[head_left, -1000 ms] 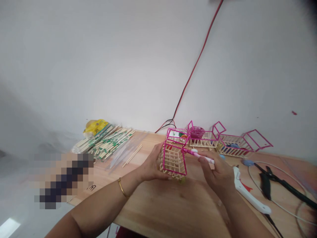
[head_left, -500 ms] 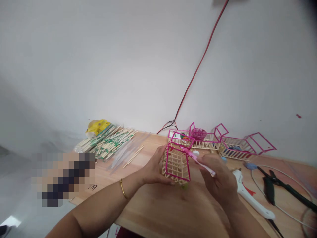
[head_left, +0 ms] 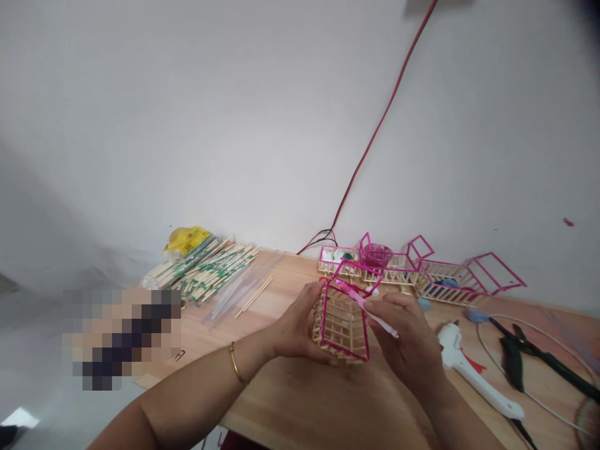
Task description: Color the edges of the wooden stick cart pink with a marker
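Note:
My left hand [head_left: 296,325] grips a small basket of pale wooden sticks with pink-painted edges [head_left: 341,320], holding it tilted just above the wooden table [head_left: 290,400]. My right hand [head_left: 407,337] is closed around a pink marker pen [head_left: 370,307] whose tip rests on the basket's upper pink rim. A gold bangle sits on my left wrist.
Several similar pink-edged stick baskets [head_left: 422,269] stand in a row at the back by the wall. A white glue gun [head_left: 473,369] and black pliers [head_left: 513,362] lie on the right. A pile of wrapped chopsticks [head_left: 206,269] lies at the left. A red-black cable [head_left: 375,131] runs up the wall.
The basket has turned in my left hand and shifted slightly right and toward me. The pen has followed it and now lies along the top rim.

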Demonstrator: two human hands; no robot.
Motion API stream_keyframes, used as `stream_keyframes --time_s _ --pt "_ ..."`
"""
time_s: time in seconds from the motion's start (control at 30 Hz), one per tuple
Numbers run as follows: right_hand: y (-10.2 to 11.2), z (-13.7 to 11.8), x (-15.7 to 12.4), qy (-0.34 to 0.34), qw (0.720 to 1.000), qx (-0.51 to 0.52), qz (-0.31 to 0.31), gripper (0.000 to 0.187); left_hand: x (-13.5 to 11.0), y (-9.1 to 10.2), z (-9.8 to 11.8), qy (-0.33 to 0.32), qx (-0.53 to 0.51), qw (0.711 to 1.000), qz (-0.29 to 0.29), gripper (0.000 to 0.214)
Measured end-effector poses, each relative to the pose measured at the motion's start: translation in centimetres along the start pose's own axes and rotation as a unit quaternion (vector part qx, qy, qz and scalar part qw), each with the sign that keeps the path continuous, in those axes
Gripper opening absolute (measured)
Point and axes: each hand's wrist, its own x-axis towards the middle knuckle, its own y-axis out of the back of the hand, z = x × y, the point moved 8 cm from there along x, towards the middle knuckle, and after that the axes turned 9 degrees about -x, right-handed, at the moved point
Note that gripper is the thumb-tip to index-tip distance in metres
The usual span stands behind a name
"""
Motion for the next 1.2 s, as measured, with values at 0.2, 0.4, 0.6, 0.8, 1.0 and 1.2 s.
stream_keyframes --time_s 0.2,0.4,0.6,0.8,1.0,1.2 --pt "-0.02 0.27 -0.25 -0.004 1.0 -0.017 0.0 0.03 0.26 0.02 0.53 -0.003 0.008 1.0 0.001 0.122" --pt "-0.1 0.56 -0.3 -0.02 1.0 -0.014 -0.004 0.027 0.34 -0.02 0.68 -0.006 0.015 1.0 -0.002 0.122" --pt "0.07 0.34 -0.02 -0.018 0.999 -0.027 0.002 0.025 0.39 -0.04 0.81 -0.002 0.019 1.0 0.001 0.116" --pt "0.14 0.49 -0.15 -0.025 1.0 -0.013 0.005 0.026 0.32 -0.11 0.72 -0.018 0.015 1.0 -0.001 0.121" --pt "0.14 0.38 -0.2 -0.022 1.0 -0.021 0.003 0.025 0.28 -0.03 0.36 -0.005 0.015 1.0 0.002 0.122" --pt "0.06 0.02 -0.06 -0.003 1.0 -0.01 0.005 0.031 0.25 -0.12 0.39 -0.009 0.007 1.0 0.001 0.122"
